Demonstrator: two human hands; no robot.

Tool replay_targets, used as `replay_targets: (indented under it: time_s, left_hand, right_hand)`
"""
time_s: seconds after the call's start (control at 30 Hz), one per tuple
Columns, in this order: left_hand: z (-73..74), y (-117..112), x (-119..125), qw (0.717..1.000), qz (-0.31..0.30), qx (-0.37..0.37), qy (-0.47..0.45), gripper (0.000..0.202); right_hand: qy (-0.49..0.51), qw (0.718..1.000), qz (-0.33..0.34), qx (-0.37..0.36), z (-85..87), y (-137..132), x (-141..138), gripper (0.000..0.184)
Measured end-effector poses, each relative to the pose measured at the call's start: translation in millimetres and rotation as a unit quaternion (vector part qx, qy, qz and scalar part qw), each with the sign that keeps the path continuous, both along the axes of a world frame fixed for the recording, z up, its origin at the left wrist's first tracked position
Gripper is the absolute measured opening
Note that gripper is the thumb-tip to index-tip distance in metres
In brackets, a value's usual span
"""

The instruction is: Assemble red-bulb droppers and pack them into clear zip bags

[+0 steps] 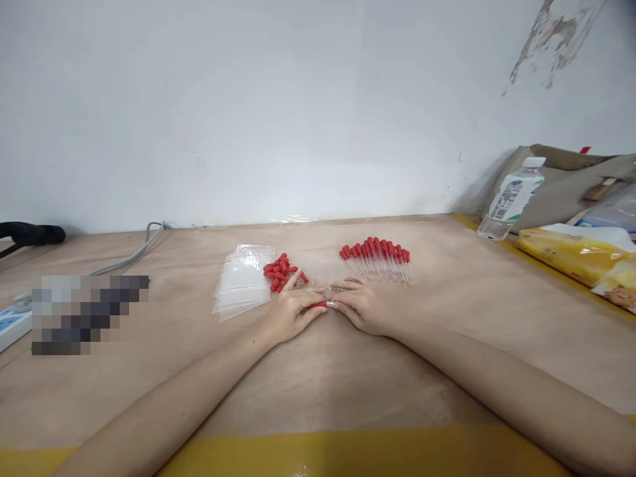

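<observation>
Between thumb and fingers, my left hand [293, 309] pinches a red rubber dropper bulb [316, 305]. My right hand [365, 308] grips a thin clear glass dropper tube [330, 303], whose end meets the bulb's mouth; how far it sits inside cannot be made out. Beyond my left hand lies a loose pile of red bulbs [281, 268]. Bare glass tubes [315, 268] lie just past my fingertips, partly hidden by them. Behind my right hand, several droppers with red bulbs fitted [377, 255] lie side by side in a row.
Overlapping clear plastic bags [244, 278] lie left of the bulbs. A water bottle [511, 199] leans by a grey bag [566, 189] and yellow packets [571, 255] at right. A grey cable [134, 255] and white power strip [14, 324] are at left. A wall [298, 112] bounds the table's back.
</observation>
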State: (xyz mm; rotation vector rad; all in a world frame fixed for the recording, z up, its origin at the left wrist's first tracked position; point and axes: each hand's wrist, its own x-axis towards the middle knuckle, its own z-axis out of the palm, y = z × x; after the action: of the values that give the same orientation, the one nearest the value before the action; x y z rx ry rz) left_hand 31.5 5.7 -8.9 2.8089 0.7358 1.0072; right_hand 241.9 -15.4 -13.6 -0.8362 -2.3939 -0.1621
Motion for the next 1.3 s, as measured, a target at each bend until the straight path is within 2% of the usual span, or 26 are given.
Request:
replay_targets:
  time_s: [0.1,0.2,0.27,0.33,0.43,0.5,0.57,0.77,0.97,1.13,1.23,1.3]
  left_hand:
    - [-2.9,0.3,-3.8,0.999,0.041,0.022,-0.019,0.029]
    - [-1.2,-3.2,-8.4,0.997,0.068,0.01,-0.037,0.042]
    - [1.7,-6.1,-10.3,0.998,0.044,-0.024,-0.028,0.039]
    - [4.7,-8.2,-10.5,0.997,-0.004,-0.072,0.009,0.032]
    - [7.8,-8.8,-8.9,0.988,-0.049,-0.128,0.065,0.03]
    - [8.6,-8.2,-8.1,0.986,-0.052,-0.14,0.069,0.03]
    - [8.6,-7.8,-7.9,0.986,-0.053,-0.143,0.066,0.03]
    - [8.3,-8.2,-8.0,0.986,-0.046,-0.147,0.065,0.029]
    - [7.0,-6.5,-8.0,0.986,-0.047,-0.146,0.069,0.03]
    - [8.2,-8.6,-7.8,0.987,-0.05,-0.139,0.065,0.029]
    - [8.5,-9.5,-6.9,0.988,-0.052,-0.127,0.067,0.028]
    - [7.6,-6.7,-6.9,0.994,-0.029,-0.088,0.053,0.024]
  right_hand:
    - [-0.027,0.997,-0.06,0.032,8.7,-2.6,5.6,0.025]
    - [0.011,0.986,-0.16,0.044,17.4,1.6,17.8,0.025]
    - [0.072,0.969,-0.237,0.024,22.9,10.0,28.1,0.026]
    - [0.118,0.947,-0.298,-0.032,28.6,21.7,37.2,0.025]
    - [0.125,0.91,-0.375,-0.124,36.4,40.8,42.4,0.024]
    - [0.109,0.886,-0.429,-0.14,38.5,52.1,38.4,0.025]
    - [0.083,0.873,-0.466,-0.116,36.6,61.0,30.3,0.027]
    - [-0.016,0.886,-0.462,-0.037,14.5,70.5,12.4,0.028]
    - [-0.01,0.891,-0.453,0.0,7.8,59.0,11.3,0.033]
    - [0.014,0.91,-0.413,-0.019,12.8,49.4,-1.6,0.032]
    - [0.001,0.906,-0.418,-0.067,14.5,46.2,-10.1,0.028]
    - [-0.014,0.897,-0.429,-0.102,15.7,44.7,-12.7,0.027]
